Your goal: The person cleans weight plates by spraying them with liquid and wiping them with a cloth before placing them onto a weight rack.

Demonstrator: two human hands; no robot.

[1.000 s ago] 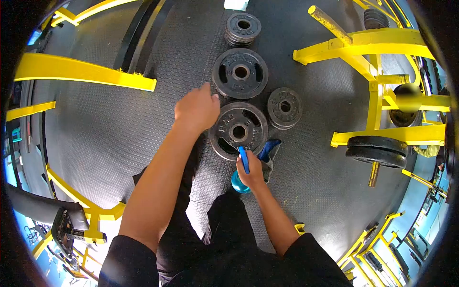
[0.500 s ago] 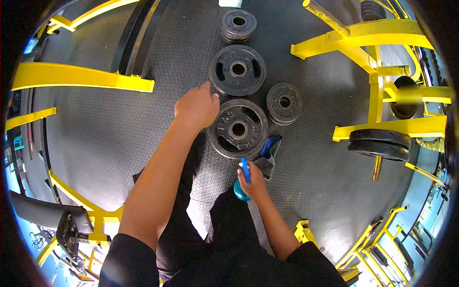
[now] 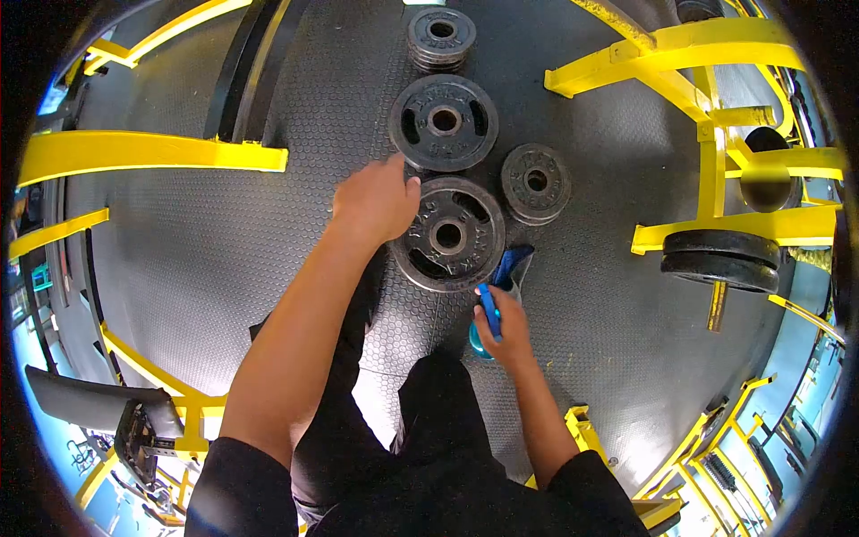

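My right hand (image 3: 508, 335) is wrapped round a spray bottle with a blue trigger head (image 3: 489, 311) and a teal body (image 3: 480, 341). It is just below the nearer large weight plate (image 3: 474, 252). My left hand (image 3: 374, 204) reaches over that plate's left edge, thumb and forefinger apart, near the gap to the farther large plate (image 3: 445, 148). I see nothing in it; its other fingers are mostly hidden under the hand. A blue and grey cloth (image 3: 514, 268) lies behind the bottle, partly covered by my right hand.
Smaller plates are stacked at the right (image 3: 535, 181) and at the far end (image 3: 440, 32). Yellow rack frames (image 3: 689, 67) stand on the right, with black plates (image 3: 718, 261) on a peg. Another yellow beam (image 3: 161, 154) is on the left. Black rubber flooring (image 3: 591, 295) lies beneath.
My right hand has moved a little to the right with the spray bottle. My left hand has shifted slightly right and closer over the nearer plate. The plates sit slightly higher in view.
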